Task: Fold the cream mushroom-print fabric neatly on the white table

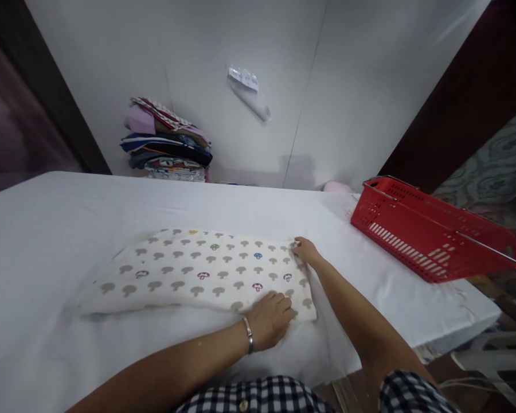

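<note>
A white cloth (223, 267) printed with grey and coloured mushrooms lies in a long folded strip across the white-covered table. My left hand (270, 321) rests over its near edge, close to the right end. The fingers there are bent and pressed together on the fabric, with their tips partly hidden. At the far right corner, my right hand (306, 251) pinches the cloth's edge between thumb and fingers. The left end of the strip spreads wider and looks slightly rumpled.
A red plastic basket (430, 235) with metal handles stands tilted at the table's right side. Against the wall is a stack of folded fabrics (167, 143). A clear plastic packet (249, 92) hangs on the wall. A white plastic chair (494, 361) is at lower right.
</note>
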### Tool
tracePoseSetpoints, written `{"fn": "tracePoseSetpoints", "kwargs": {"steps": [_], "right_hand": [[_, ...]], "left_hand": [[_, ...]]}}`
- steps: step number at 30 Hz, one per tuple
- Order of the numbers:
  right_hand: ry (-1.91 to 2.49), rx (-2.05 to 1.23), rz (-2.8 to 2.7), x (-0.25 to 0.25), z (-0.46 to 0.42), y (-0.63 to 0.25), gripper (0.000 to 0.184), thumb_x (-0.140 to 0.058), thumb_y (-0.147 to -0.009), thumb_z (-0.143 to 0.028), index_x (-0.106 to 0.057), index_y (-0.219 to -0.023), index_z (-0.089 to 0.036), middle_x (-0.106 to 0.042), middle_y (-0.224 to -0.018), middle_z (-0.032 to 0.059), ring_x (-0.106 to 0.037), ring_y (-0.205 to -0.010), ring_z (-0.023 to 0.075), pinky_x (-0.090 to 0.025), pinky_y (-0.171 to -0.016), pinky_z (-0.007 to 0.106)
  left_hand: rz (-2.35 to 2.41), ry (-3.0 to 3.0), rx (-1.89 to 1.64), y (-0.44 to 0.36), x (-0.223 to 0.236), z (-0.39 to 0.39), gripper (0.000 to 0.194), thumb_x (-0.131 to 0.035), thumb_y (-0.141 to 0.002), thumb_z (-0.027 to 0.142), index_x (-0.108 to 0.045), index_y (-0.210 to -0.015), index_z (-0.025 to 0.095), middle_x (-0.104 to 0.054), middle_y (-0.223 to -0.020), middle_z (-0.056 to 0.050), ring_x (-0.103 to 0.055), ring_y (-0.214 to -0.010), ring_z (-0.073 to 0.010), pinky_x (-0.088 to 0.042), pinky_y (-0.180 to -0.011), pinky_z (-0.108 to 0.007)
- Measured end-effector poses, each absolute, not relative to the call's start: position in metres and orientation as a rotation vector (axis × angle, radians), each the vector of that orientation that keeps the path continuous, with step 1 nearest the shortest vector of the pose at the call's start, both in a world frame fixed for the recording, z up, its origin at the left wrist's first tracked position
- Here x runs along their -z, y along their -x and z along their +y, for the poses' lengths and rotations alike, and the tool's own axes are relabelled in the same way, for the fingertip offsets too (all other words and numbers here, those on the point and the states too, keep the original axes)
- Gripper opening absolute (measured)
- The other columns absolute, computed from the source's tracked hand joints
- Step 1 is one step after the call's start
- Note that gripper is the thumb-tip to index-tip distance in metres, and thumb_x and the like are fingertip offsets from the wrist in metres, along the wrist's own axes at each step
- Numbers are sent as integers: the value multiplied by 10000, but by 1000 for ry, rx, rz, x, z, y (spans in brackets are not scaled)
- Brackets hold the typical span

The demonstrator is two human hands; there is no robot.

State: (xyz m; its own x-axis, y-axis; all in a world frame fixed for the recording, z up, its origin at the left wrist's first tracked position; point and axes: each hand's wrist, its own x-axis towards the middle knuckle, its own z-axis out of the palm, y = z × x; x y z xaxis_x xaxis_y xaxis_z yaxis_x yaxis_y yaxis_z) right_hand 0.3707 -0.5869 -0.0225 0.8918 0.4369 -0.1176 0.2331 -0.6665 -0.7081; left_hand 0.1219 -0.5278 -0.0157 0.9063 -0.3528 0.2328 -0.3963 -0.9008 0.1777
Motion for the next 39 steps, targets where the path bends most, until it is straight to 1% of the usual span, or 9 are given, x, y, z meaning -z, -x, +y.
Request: {"fn": "tracePoseSetpoints", "kwargs": {"steps": [4,10,19,23,26,30,33,36,39], "right_hand": [[2364,-381,-506,19,-588,-368,514,-634,-595,-117,-581,-1106,-147,-639,-827,44,-574,-714,166,-434,-674,259],[2391,-431,-569,17,-592,-366,481,-579,-704,-286,-535,-1148,-106,-651,-820,73,-592,-695,174,-441,-654,271],[2386,-453,-611,20,-601,-371,519,-534,-718,-432,-554,-1137,-126,-668,-841,100,-624,-711,204,-462,-601,285],[2595,-302,-747,19,-606,-367,560,-504,-739,-462,-547,-1158,-93,-658,-881,129,-616,-810,247,-467,-721,348],[2589,-68,-908,15,-614,-341,602,-440,-778,-503,-463,-1255,-135,-611,-1062,137,-601,-890,260,-479,-741,373],[2277,-132,-1424,20,-637,-268,471,-421,-828,-431,-450,-1270,-271,-589,-1156,62,-622,-891,216,-523,-704,308],[2046,19,-1890,36,-651,-223,585,-485,-800,-345,-316,-1359,-319,-429,-1345,19,-466,-1168,253,-468,-892,362],[2021,232,-2042,50,-655,-210,665,-394,-783,-168,-194,-1404,-299,-373,-1380,13,-404,-1222,255,-439,-921,406],[2128,367,-2040,54,-658,-218,741,-308,-725,-55,-155,-1411,-289,-363,-1381,4,-407,-1220,253,-432,-907,429]], "left_hand": [[-532,-2743,-269,-120,5,-505,165,-518,-805,328,-534,-891,188,-552,-904,-33,-482,-863,-170,-367,-749,-302],[-155,-2792,-291,-108,0,-461,155,-511,-812,324,-561,-859,186,-561,-894,-28,-495,-855,-159,-379,-746,-295],[-18,-2771,-318,-87,1,-438,255,-487,-815,431,-568,-817,190,-579,-931,-27,-511,-881,-158,-390,-778,-297],[-48,-2736,-369,-68,4,-422,243,-457,-840,377,-562,-977,206,-585,-1027,-46,-503,-979,-166,-374,-866,-315],[-58,-2733,-444,-41,6,-405,314,-458,-833,389,-533,-1071,198,-561,-1126,-86,-480,-1055,-188,-363,-907,-343],[145,-2855,-514,11,7,-367,507,-549,-758,374,-446,-1215,181,-496,-1243,-132,-406,-1178,-233,-297,-994,-432],[408,-2948,-423,40,11,-340,572,-515,-737,192,-377,-1291,213,-454,-1307,-104,-349,-1244,-221,-225,-1042,-465],[560,-2986,-411,47,15,-323,629,-466,-702,85,-360,-1309,208,-442,-1329,-86,-331,-1263,-203,-218,-1051,-459],[595,-3011,-428,43,14,-314,580,-425,-710,47,-425,-1266,213,-509,-1273,-63,-397,-1216,-186,-244,-1043,-445]]}}
